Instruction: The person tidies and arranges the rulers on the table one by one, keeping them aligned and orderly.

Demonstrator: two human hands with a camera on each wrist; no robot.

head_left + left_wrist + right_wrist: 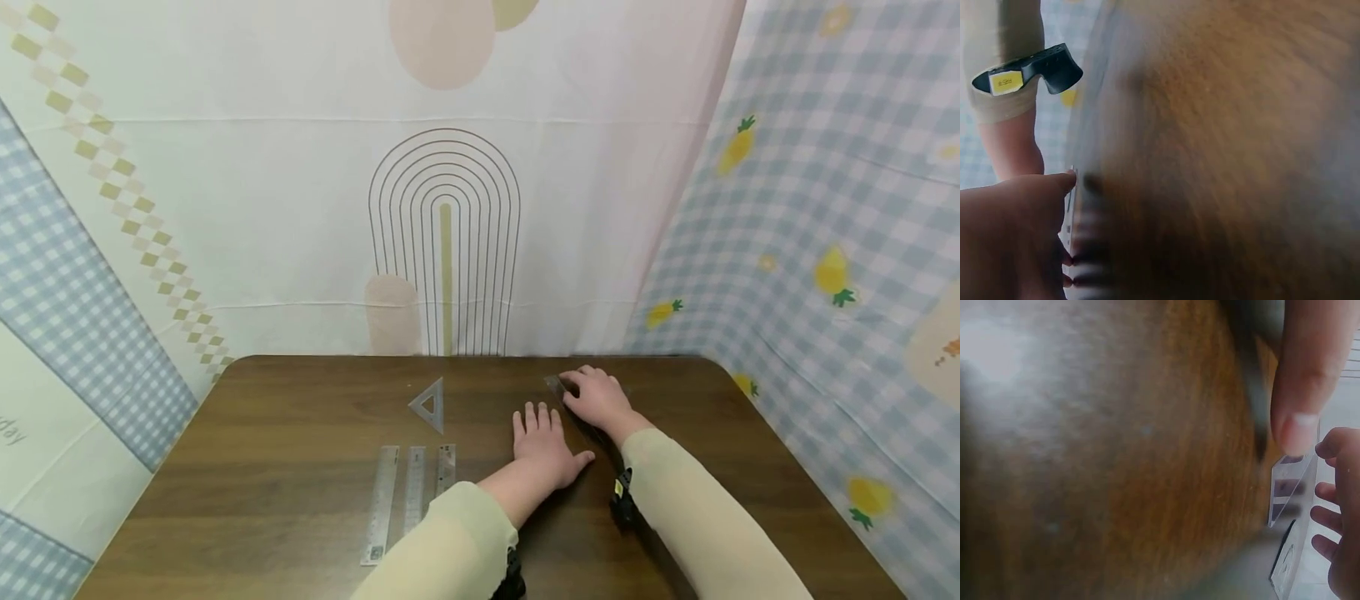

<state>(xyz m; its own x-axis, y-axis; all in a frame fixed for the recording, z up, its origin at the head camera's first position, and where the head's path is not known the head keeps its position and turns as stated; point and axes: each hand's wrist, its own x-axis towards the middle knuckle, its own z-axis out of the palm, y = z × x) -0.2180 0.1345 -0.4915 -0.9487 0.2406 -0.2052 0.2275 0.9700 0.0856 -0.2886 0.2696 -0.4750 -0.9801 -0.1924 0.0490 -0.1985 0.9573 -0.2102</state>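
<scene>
My left hand (543,454) lies palm down on the brown table with its fingers straight and spread. Just beyond it, my right hand (600,400) curls thumb and fingers at a clear plastic piece with a pointed corner (553,384), mostly hidden by the hand. In the right wrist view, the right thumb (1300,419) and forefinger meet at the slanted edge of that clear piece (1285,487), seemingly pinching it. Another flat clear piece (1285,562) with a curved marking lies beside it. The left wrist view shows the left thumb (1063,182) near a thin clear edge.
Left of the hands, a clear set square (431,406) lies on the table (262,467). Nearer stand three clear rulers side by side: left ruler (382,500), middle ruler (415,483) and right ruler (447,467), the last partly behind the left sleeve. Patterned cloth (600,208) hangs behind.
</scene>
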